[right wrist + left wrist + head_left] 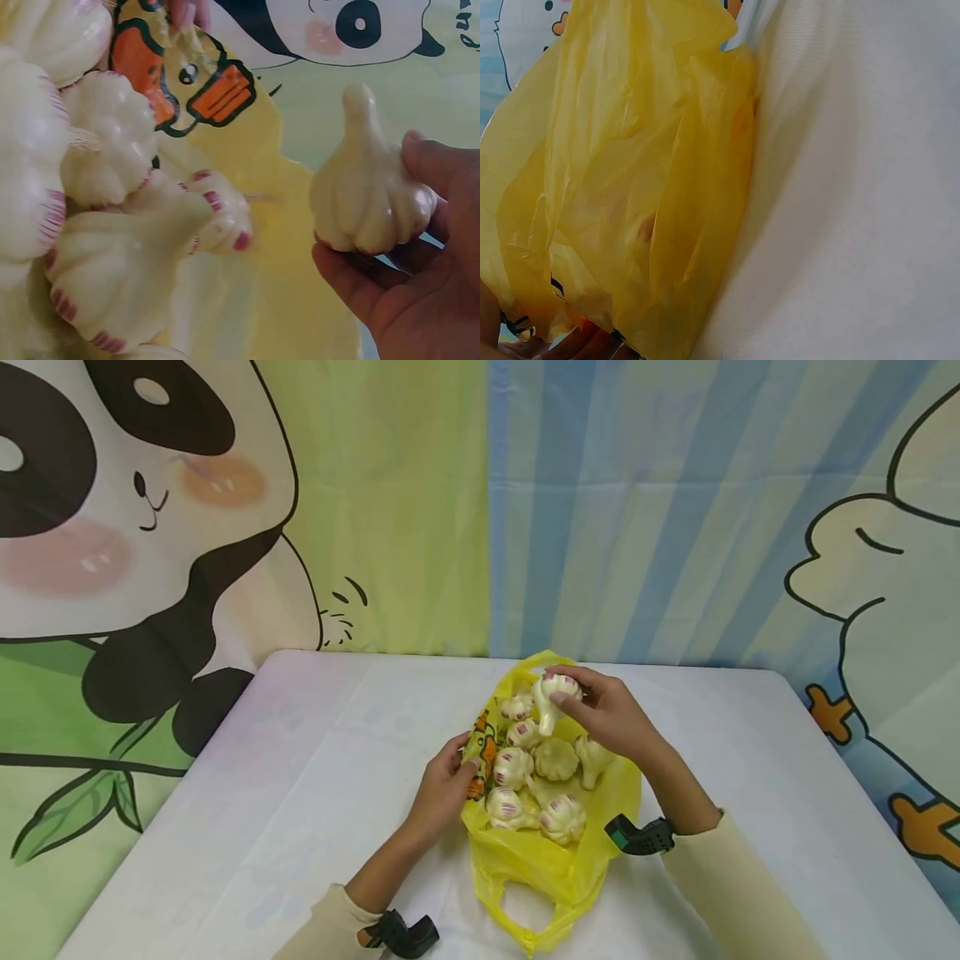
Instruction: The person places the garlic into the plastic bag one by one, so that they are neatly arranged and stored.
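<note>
In the head view a yellow plastic bag (551,864) lies open on the table, with several garlic bulbs (513,767) inside, white with purplish streaks. My right hand (611,710) holds one garlic bulb (555,695) between thumb and fingers, above the bag's far end. The right wrist view shows this held bulb (371,187) stem up, the thumb at its side and fingers beneath. My left hand (442,785) grips the bag's left rim, by a printed orange cartoon. In the left wrist view the bag (630,150) hides most of that hand's fingers (577,345).
A white-covered table (322,793) reaches to the backdrop curtain (405,510), which carries a panda and other cartoon figures. Dark wrist cameras (641,835) sit on both wrists. The bag's looped handle (528,939) points toward the near edge.
</note>
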Demonstrator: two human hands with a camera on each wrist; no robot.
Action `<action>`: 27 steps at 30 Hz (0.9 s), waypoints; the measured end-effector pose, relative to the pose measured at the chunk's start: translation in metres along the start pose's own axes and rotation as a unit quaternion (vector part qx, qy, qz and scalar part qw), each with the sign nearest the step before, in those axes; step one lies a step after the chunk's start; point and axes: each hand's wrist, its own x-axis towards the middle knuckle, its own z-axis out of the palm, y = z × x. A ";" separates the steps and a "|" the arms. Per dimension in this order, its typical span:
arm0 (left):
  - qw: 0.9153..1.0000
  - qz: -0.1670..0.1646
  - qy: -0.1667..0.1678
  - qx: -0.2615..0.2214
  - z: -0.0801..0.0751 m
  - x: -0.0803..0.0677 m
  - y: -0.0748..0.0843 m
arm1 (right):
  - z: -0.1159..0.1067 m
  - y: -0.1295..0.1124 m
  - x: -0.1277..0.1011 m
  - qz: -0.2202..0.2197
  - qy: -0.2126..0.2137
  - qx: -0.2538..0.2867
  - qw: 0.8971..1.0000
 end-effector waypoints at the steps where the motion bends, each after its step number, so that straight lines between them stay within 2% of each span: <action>1: 1.000 0.001 0.001 0.000 0.000 0.000 0.000 | 0.003 0.001 0.001 0.002 -0.011 -0.003 1.000; 7: 1.000 0.002 0.001 0.001 -0.001 0.001 -0.001 | 0.012 0.008 0.002 0.037 -0.051 -0.028 0.998; 27: 1.000 0.014 -0.003 -0.004 -0.002 0.001 -0.001 | 0.020 0.030 0.005 0.109 -0.030 -0.081 0.990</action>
